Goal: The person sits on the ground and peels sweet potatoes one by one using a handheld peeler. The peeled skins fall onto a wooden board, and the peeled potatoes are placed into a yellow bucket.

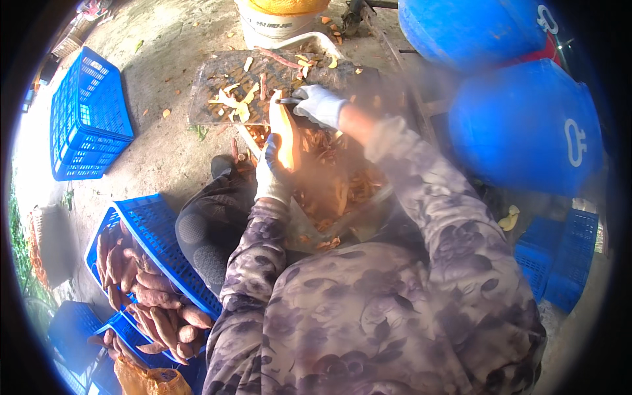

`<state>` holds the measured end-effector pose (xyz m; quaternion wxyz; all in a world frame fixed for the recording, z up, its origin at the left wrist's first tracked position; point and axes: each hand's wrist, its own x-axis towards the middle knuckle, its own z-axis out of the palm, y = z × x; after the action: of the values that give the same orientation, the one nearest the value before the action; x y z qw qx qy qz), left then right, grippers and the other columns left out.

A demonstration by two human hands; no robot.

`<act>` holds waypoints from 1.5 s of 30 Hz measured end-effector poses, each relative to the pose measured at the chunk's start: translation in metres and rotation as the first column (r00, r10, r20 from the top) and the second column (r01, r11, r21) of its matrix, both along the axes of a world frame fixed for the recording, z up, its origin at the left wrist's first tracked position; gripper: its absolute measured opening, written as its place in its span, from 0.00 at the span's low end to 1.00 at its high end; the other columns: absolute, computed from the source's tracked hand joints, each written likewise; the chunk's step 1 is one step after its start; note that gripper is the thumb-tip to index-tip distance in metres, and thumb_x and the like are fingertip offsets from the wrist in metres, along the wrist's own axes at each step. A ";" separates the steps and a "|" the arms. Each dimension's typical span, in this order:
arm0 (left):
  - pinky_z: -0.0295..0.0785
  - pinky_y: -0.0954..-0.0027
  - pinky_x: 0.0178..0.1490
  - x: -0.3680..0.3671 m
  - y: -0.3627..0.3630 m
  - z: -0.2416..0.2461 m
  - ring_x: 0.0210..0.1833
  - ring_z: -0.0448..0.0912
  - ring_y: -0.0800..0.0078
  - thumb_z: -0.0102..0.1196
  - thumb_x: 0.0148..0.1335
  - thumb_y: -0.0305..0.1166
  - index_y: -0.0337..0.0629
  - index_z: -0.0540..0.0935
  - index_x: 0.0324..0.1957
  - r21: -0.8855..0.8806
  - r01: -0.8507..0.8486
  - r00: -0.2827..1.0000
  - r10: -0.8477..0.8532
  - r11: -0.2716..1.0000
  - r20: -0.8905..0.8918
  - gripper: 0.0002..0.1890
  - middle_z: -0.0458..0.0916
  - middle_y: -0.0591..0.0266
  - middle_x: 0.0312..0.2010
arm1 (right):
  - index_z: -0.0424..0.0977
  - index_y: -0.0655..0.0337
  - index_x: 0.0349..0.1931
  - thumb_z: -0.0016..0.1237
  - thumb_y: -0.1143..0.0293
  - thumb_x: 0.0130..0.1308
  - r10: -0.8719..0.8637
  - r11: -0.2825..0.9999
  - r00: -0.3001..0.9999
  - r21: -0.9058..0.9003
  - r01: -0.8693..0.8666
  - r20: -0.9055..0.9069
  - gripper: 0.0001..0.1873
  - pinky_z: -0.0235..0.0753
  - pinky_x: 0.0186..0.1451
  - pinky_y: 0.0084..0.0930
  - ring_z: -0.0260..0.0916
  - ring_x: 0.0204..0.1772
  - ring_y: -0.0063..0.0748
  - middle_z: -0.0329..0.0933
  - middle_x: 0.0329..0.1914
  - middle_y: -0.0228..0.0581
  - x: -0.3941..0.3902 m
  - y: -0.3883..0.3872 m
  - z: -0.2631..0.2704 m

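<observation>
My left hand (pixel 271 170), in a white knit glove, grips the near end of a long peeled sweet potato (pixel 283 131) with pale orange flesh. Its far end points away from me, over the near edge of a dark board (pixel 212 106). Also gloved, my right hand (pixel 318 104) is closed around a peeler (pixel 289 100), whose head lies at the sweet potato's far end. Pale peel strips (pixel 239 104) and reddish skin pieces are scattered on the board. Below my hands, a heap of peelings (pixel 363 185) spreads between my legs, partly blurred.
At my left stands a blue crate of unpeeled sweet potatoes (pixel 158 284), with an orange mesh sack (pixel 148 377) nearby. Another blue crate (pixel 91 118) is farther off. A white bucket (pixel 279 24) stands beyond the board. Big blue barrels (pixel 523 123) crowd the right, above more blue crates (pixel 558 256).
</observation>
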<state>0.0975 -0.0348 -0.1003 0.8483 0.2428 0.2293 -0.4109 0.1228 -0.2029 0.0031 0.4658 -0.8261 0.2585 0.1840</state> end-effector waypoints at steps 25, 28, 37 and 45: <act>0.77 0.58 0.47 0.003 0.011 0.004 0.44 0.78 0.61 0.58 0.58 0.50 0.46 0.74 0.52 -0.263 -0.034 0.985 -0.012 0.964 -0.171 0.25 0.78 0.59 0.42 | 0.70 0.62 0.37 0.49 0.75 0.56 -0.052 0.998 0.989 -0.024 0.056 0.136 0.08 0.68 0.24 0.23 0.68 0.26 0.23 0.71 0.27 0.33 0.037 0.010 -0.048; 0.76 0.58 0.47 0.004 0.014 0.013 0.45 0.77 0.63 0.56 0.59 0.51 0.47 0.74 0.52 -0.273 -0.020 0.988 -0.023 0.962 -0.156 0.24 0.78 0.61 0.44 | 0.73 0.63 0.46 0.49 0.75 0.56 0.115 0.993 0.993 -0.024 -0.115 0.011 0.15 0.71 0.40 0.25 0.71 0.38 0.29 0.76 0.37 0.39 -0.017 0.022 -0.007; 0.75 0.58 0.46 0.004 0.013 0.004 0.42 0.77 0.63 0.55 0.60 0.50 0.48 0.73 0.52 -0.111 0.002 0.997 -0.011 0.994 -0.081 0.24 0.78 0.62 0.42 | 0.74 0.62 0.44 0.51 0.75 0.56 0.052 0.998 0.996 0.026 -0.054 0.078 0.14 0.67 0.26 0.22 0.64 0.23 0.20 0.72 0.25 0.31 0.011 -0.014 -0.018; 0.74 0.58 0.49 0.000 0.005 0.011 0.42 0.77 0.61 0.56 0.60 0.49 0.46 0.73 0.52 -0.067 -0.026 0.998 0.022 0.997 -0.057 0.24 0.78 0.60 0.42 | 0.71 0.60 0.44 0.43 0.71 0.59 0.137 0.982 0.988 -0.138 -0.126 0.077 0.12 0.73 0.47 0.39 0.75 0.42 0.47 0.76 0.35 0.49 -0.031 0.040 -0.007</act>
<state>0.0972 -0.0296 -0.0891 0.8541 0.1994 0.2420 -0.4149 0.0923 -0.1627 -0.0035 0.4073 -0.8777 0.1947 0.1610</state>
